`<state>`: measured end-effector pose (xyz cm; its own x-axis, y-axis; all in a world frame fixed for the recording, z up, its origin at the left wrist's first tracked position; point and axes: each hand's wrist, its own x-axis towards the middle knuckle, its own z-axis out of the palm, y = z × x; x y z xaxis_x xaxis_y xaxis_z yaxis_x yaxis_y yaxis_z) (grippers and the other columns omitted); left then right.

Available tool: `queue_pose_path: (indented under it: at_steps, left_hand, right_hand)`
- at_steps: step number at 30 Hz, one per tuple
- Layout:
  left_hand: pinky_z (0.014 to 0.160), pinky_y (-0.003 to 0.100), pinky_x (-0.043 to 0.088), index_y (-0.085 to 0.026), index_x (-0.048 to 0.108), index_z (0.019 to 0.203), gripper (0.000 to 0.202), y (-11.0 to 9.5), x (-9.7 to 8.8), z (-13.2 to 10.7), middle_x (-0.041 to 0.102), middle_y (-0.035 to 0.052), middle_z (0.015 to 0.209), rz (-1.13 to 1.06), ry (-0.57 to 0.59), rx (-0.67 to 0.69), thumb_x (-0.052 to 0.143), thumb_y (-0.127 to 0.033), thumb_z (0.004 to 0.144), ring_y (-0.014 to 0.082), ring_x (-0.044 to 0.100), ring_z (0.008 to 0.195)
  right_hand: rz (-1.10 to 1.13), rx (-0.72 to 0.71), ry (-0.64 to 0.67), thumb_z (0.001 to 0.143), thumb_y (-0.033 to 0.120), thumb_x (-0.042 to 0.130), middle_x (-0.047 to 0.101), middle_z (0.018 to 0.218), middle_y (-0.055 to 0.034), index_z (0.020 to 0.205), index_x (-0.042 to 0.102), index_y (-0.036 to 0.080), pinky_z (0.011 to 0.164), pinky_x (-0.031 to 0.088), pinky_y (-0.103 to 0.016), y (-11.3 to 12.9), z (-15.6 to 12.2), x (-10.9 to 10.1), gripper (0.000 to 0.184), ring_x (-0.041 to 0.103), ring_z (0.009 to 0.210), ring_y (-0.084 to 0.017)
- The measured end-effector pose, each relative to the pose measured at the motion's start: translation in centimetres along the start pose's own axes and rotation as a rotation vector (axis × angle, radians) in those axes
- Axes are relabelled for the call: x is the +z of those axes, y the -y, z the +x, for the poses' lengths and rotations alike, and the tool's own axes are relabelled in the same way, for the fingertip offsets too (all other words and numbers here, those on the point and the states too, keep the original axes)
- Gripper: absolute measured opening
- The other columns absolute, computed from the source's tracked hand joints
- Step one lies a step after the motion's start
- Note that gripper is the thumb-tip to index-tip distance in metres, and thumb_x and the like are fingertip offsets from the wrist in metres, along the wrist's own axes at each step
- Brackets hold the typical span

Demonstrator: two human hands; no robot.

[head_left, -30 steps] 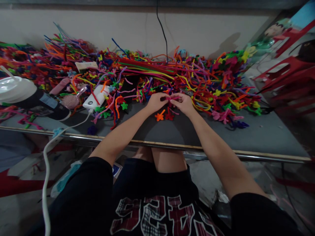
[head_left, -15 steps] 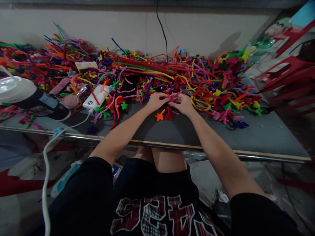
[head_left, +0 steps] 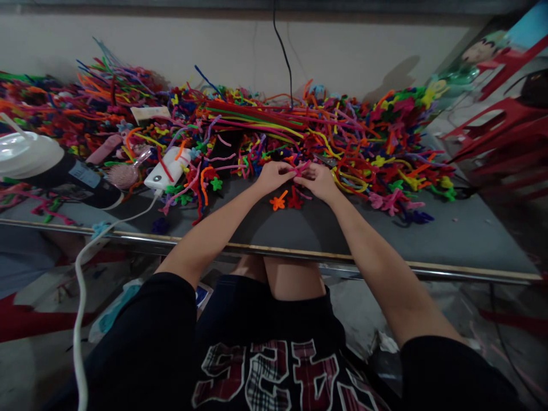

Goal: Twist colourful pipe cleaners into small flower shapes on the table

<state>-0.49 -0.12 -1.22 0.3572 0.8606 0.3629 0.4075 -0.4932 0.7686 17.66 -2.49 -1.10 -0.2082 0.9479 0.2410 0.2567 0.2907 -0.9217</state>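
Between the fingertips of both hands is a bright pink pipe cleaner [head_left: 301, 168], bent into loops. My left hand [head_left: 274, 175] pinches its left side, and my right hand [head_left: 319, 180] pinches the right side. The fingers partly cover its shape. Just below on the grey table lie an orange pipe-cleaner flower [head_left: 278, 201] and a dark red one [head_left: 295, 200], side by side. Behind the hands is a bundle of long straight pipe cleaners [head_left: 257, 121] in red, green, yellow and pink.
A heap of coloured pipe cleaners [head_left: 377, 131] runs along the wall. To the left stand a dark cup with a white lid [head_left: 81, 177], a pink hairbrush [head_left: 124, 174] and a white device [head_left: 165, 171] with a cable [head_left: 79, 297] hanging over the table edge. Red chairs [head_left: 505, 125] are at right.
Hardly anything differs. The pink pipe cleaner has shifted very slightly between my fingertips; both hands stay in the same place.
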Motion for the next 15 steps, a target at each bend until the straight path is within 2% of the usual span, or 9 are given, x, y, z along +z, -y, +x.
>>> queue_pose_path:
  at_steps: [3, 15]
  left_hand:
    - [0.069, 0.025, 0.048, -0.018, 0.073, 0.082, 0.018, -0.16, -0.04, -0.01, 0.073, 0.0022, 0.078, 0.029, 0.012, -0.001, 0.061, -0.032, 0.081, 0.0118, 0.063, 0.072]
    - [0.067, 0.024, 0.046, -0.019, 0.074, 0.08, 0.015, -0.3, -0.14, -0.06, 0.073, 0.0016, 0.075, 0.111, 0.027, 0.029, 0.063, -0.03, 0.079, 0.0114, 0.062, 0.068]
  right_hand:
    - [-0.002, 0.019, 0.005, 0.063, 0.036, 0.079, 0.068, 0.08, -0.0042, 0.094, 0.066, 0.019, 0.077, 0.056, -0.039, -0.08, 0.0, -0.03, 0.037, 0.064, 0.073, -0.018]
    - [-0.018, 0.037, 0.02, 0.059, 0.041, 0.081, 0.065, 0.074, -0.0021, 0.092, 0.066, 0.018, 0.075, 0.056, -0.038, 0.17, -0.09, -0.07, 0.043, 0.062, 0.069, -0.016]
